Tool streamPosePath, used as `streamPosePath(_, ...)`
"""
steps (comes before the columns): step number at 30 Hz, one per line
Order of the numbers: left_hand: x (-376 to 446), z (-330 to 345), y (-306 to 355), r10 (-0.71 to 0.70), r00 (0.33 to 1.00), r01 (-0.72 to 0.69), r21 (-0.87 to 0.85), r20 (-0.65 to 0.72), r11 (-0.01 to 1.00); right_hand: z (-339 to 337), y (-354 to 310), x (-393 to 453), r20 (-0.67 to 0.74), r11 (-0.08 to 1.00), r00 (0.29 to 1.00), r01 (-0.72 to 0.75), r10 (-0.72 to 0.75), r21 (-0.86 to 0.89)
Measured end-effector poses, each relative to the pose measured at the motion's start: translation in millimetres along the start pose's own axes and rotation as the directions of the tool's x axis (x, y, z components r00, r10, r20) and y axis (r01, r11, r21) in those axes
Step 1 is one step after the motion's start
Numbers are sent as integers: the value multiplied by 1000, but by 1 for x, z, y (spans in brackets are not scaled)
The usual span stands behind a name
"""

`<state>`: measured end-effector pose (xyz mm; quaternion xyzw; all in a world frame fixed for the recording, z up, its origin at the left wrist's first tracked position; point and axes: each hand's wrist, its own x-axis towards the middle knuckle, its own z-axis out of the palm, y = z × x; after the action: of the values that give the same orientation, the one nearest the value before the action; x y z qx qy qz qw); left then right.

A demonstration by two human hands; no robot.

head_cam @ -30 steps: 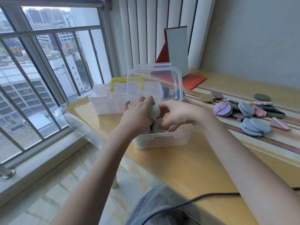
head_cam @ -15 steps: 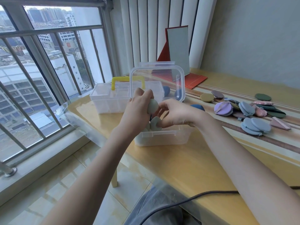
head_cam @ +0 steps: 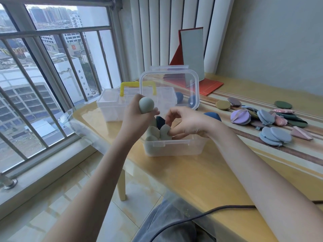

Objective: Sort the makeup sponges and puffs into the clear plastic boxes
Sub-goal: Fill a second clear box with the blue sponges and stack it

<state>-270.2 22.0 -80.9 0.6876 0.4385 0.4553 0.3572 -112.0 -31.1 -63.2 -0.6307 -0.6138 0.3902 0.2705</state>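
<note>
A clear plastic box (head_cam: 174, 148) stands near the table's front edge with its lid (head_cam: 169, 89) raised. Several grey-green sponges (head_cam: 153, 132) and a dark blue one (head_cam: 160, 121) stand inside it. My left hand (head_cam: 138, 117) grips a pale green egg-shaped sponge (head_cam: 146, 105) above the box's left side. My right hand (head_cam: 185, 122) reaches into the box, and its fingertips pinch a grey-green sponge (head_cam: 165, 131). A second clear box with a yellow handle (head_cam: 111, 109) sits behind on the left.
Flat puffs (head_cam: 272, 123) in purple, blue, pink and green lie in a heap on the right of the table. A blue sponge (head_cam: 212, 116) lies behind my right wrist. A red folding mirror (head_cam: 192, 56) stands at the back. A dark cable (head_cam: 201, 215) crosses the table's near edge.
My left hand has lifted the pale green sponge up and slightly left, away from the box. My right hand has stayed in the box on the grey-green sponge.
</note>
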Motion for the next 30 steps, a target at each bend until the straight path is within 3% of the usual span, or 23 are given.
streamPosePath(7,-5,0,-3,-38,997,38,-1,64,999,3,0,1,40,998,998,57,-56,-32)
streamPosePath(13,-4,-2,-3,-45,984,37,52,170,998,12,2,7,-97,994,995,8,-19,-113)
streamPosePath(22,-1,-1,-2,93,972,-146,239,217,960,11,0,6,-72,997,997,16,-22,-81)
streamPosePath(26,-6,-1,6,298,911,-388,343,286,856,6,-1,4,1,995,1000,-6,6,-102)
streamPosePath(30,-2,0,6,193,912,-324,345,363,881,4,0,4,-7,997,1000,-17,16,-80)
